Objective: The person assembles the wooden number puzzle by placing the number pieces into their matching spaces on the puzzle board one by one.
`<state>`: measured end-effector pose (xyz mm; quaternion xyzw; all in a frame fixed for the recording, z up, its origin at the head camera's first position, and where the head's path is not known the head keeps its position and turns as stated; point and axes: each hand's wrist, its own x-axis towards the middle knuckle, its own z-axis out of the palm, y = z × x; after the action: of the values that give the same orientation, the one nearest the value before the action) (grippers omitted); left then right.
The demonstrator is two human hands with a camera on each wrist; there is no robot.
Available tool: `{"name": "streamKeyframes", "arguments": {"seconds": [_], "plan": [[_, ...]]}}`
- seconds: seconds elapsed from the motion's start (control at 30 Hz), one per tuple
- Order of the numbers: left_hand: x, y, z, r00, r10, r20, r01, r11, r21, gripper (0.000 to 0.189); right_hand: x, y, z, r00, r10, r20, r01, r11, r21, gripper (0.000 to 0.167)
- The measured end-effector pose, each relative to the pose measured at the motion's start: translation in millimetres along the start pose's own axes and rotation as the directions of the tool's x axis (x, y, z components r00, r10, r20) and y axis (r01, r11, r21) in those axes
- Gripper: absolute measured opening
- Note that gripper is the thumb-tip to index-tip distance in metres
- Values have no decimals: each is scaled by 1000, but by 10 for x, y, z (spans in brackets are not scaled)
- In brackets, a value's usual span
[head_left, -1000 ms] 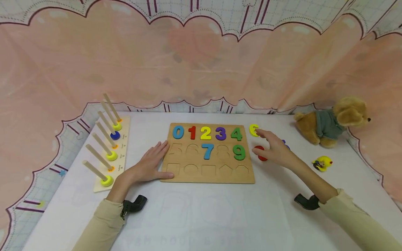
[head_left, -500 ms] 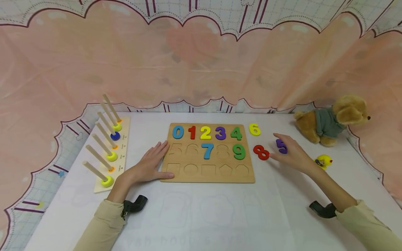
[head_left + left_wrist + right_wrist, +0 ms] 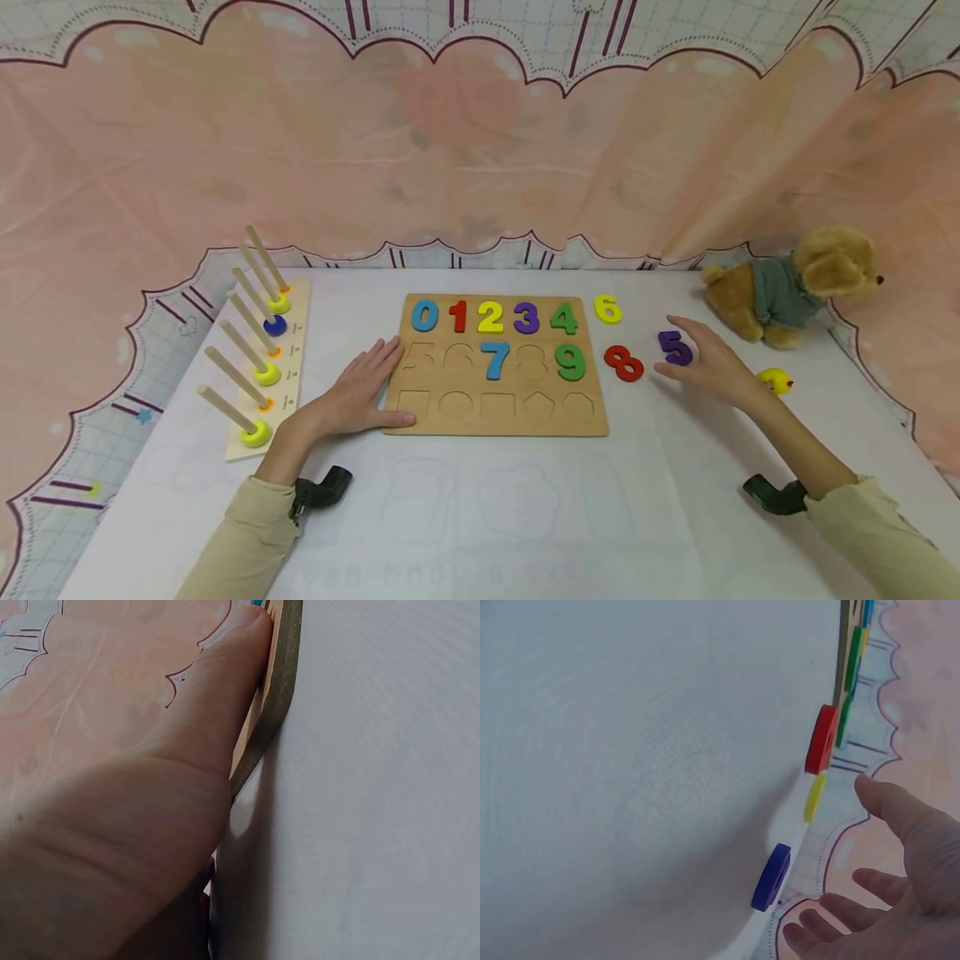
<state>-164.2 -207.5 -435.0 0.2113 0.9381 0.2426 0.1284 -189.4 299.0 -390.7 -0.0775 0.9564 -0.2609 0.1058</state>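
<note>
A wooden number board (image 3: 437, 382) lies mid-table, bearing 0 to 4 in its top row and a blue 7 (image 3: 495, 361) and green 9 (image 3: 571, 363) below. My left hand (image 3: 347, 398) rests on its left edge, thumb over the lower left corner; the left wrist view shows that thumb (image 3: 217, 690) along the board's rim. With fingers and thumb apart, my right hand (image 3: 716, 365) hovers around the purple number 5 (image 3: 677, 348). In the right wrist view a gap separates the fingers from the purple 5 (image 3: 771, 877). A red 8 (image 3: 624, 364) and yellow 6 (image 3: 607, 309) lie beside the board.
Left of the board stands a peg rack (image 3: 298, 337) with upright rods and coloured rings. A plush dog (image 3: 780, 292) in a green shirt sits at the back right. A yellow rubber duck (image 3: 780, 381) is partly behind my right wrist. A peach curtain (image 3: 480, 167) hangs behind.
My right hand has moved right, from over the red 8 and near the yellow 6 to the purple 5, uncovering the 8. My left hand has stayed on the board.
</note>
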Motion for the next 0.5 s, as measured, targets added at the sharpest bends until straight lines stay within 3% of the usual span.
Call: {"name": "streamKeyframes", "arguments": {"seconds": [0.5], "plan": [[-4, -4, -1, 1000, 6, -3, -6, 1000, -3, 111, 174, 115, -33, 1000, -6, 15, 6, 1000, -4, 88]]}}
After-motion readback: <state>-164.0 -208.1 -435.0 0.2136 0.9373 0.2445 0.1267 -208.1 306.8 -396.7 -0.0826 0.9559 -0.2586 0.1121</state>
